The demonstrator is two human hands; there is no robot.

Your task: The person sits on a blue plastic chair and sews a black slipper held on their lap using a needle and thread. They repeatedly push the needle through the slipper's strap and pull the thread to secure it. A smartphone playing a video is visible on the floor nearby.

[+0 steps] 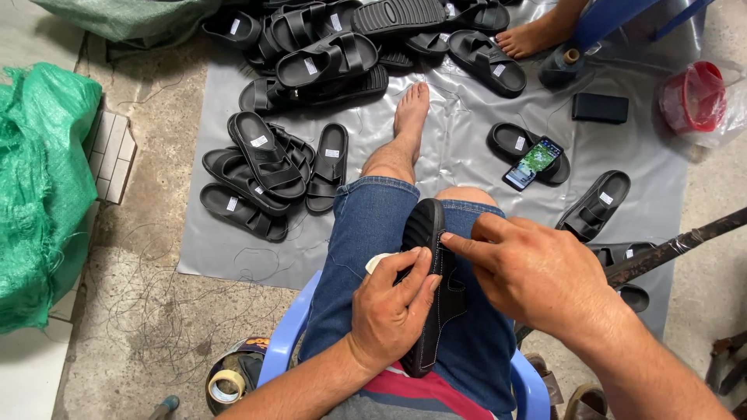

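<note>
Your left hand (393,311) clasps a black rubber strapped sandal (430,288) steady on your lap, its grip closed around it, while your right hand (529,272) pinches at its strap edge.

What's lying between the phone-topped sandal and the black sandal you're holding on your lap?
In the head view, only the bare knee and grey plastic sheet lie between the phone-topped sandal and the held sandal, gripped by the left hand and right hand.

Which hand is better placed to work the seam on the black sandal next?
Probably right. The right hand has its fingertips pinched at the strap edge of the black sandal; the left hand grips it, steadying it on the lap.
</note>
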